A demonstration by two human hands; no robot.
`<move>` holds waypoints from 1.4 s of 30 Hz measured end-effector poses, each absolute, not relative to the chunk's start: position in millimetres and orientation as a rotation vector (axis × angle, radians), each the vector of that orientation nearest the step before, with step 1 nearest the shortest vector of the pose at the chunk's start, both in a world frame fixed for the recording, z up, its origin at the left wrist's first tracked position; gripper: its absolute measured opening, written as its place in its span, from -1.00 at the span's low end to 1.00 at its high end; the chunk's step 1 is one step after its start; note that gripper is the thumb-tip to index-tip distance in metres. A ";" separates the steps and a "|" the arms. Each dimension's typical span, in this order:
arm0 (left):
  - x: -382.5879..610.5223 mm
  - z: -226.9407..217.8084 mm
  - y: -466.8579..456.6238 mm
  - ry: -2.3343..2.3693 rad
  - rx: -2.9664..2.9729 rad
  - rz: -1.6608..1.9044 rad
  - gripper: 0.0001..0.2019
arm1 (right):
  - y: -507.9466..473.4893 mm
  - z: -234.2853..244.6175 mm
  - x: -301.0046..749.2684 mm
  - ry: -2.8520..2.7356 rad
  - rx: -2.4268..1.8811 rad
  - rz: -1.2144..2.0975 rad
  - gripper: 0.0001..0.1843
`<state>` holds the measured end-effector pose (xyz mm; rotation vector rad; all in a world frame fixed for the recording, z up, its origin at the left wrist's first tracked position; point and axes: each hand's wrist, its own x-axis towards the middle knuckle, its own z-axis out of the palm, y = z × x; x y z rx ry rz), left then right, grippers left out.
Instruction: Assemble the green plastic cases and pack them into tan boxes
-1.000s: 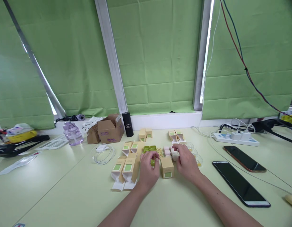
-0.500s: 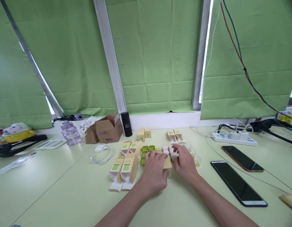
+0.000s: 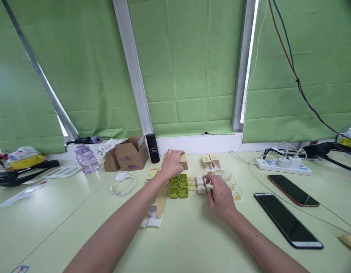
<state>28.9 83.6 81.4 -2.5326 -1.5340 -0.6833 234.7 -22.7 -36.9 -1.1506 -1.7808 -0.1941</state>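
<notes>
Reaching to the back of the table, my left hand is closed on a small tan cardboard box. My right hand has thumb and finger on a small white block in a group of pale pink and white blocks. Left of these lie small yellowish pieces in rows and several green square cups. Clear plastic cups with yellow inside stand by my right hand. My left forearm partly hides the open tan boxes.
Two open boxes stand farther back. A brown carton, a black cylinder and a purple bottle line the back left. Two phones and a power strip are at right. A charger cable lies left.
My left hand has moved with the box from the near side of the blocks to the back of the table, uncovering the green cups. My right hand stays at the white blocks.
</notes>
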 end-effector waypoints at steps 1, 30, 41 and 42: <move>27.3 80.9 95.9 -1.550 -2.511 -0.667 -0.50 | -23.3 -36.7 233.8 -1.785 -1.147 -0.189 -0.41; 51.8 7.9 90.9 -1.694 -2.398 -0.346 -0.68 | -26.9 -38.5 228.2 -1.867 -1.087 -0.148 -0.39; 58.5 13.9 104.7 -1.770 -2.417 -0.277 -0.63 | -33.5 -37.0 224.5 -2.049 -0.951 -0.097 -0.65; 58.7 14.3 106.5 -1.780 -2.417 -0.275 -0.62 | -34.2 -37.1 224.0 -2.075 -0.936 -0.088 -0.68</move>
